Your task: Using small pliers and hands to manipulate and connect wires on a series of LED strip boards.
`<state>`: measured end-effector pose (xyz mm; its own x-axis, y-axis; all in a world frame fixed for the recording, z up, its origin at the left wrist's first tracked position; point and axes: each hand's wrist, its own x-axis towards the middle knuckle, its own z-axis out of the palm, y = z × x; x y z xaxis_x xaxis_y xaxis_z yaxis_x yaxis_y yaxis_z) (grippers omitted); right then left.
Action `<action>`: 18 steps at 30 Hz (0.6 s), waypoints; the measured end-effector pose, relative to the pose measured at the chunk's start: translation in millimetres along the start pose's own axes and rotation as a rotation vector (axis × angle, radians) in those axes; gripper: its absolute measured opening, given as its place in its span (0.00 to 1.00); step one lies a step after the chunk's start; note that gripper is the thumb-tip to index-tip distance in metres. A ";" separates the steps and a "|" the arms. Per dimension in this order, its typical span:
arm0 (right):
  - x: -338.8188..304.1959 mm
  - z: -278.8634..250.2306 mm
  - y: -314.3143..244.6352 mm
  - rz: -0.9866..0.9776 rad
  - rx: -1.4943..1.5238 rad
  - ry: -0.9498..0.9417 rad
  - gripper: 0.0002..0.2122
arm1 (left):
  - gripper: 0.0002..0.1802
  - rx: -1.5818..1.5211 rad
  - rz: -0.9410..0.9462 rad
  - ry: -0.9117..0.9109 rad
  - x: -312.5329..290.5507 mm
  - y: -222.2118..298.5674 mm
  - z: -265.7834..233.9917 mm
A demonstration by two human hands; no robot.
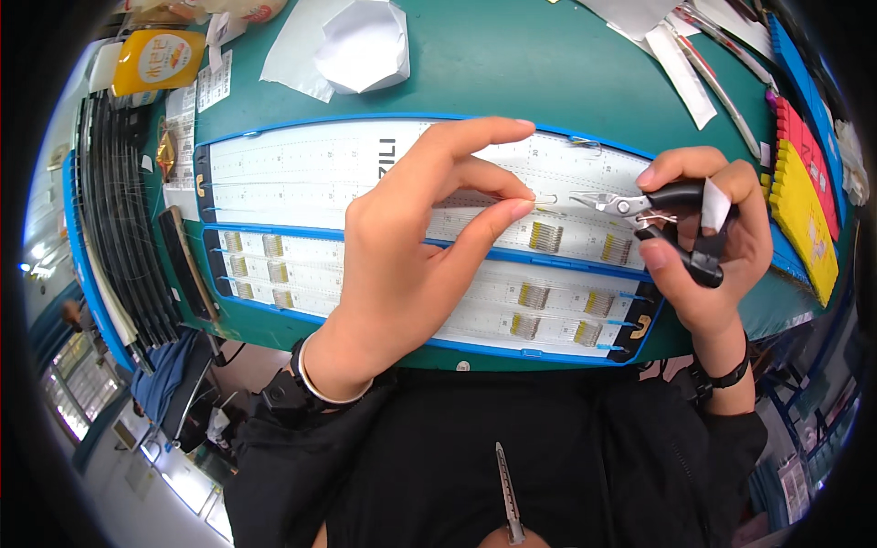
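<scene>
Your left hand [402,237] pinches a small wire piece [547,198] over the open case [297,164], just beside the pliers [628,205] your right hand [744,251] grips; a loose pinch could drop it.

A green table [512,78] spans the scene. Left and near, a bright window [87,388], a chair [190,370] and pale floor [247,365]; right, a blue frame [787,402].

Lit brightly and fairly evenly, bowed toward a black rim.
Washed out at the window [82,391] past the left edge of the bench [512,73], glinting on the pliers [628,205], paler with sheen near the bench's right edge; fairly crisp mid-frame, softer outward.
</scene>
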<state>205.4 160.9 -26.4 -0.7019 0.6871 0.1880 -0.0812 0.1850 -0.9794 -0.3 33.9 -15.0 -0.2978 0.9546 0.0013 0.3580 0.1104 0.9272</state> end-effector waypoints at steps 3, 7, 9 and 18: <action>0.0 -2.2 -0.9 0.048 -0.052 -0.103 0.19 | 0.26 0.006 0.041 -0.001 -1.2 -4.1 0.2; 2.1 -3.7 1.6 0.007 -0.105 -0.144 0.20 | 0.26 0.049 0.112 -0.012 0.2 -10.3 -0.5; 3.6 -4.6 -1.0 -0.021 -0.147 -0.177 0.20 | 0.26 0.065 0.122 -0.012 -0.1 -10.0 -0.7; 4.7 -7.2 0.7 0.002 -0.146 -0.148 0.18 | 0.33 0.308 0.223 -0.133 -2.9 -3.6 -7.6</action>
<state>207.2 169.3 -25.7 -0.7992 0.5786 0.1627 0.0161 0.2911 -0.9565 -7.4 28.6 -15.5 -0.0729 0.9897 0.1231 0.6557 -0.0455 0.7537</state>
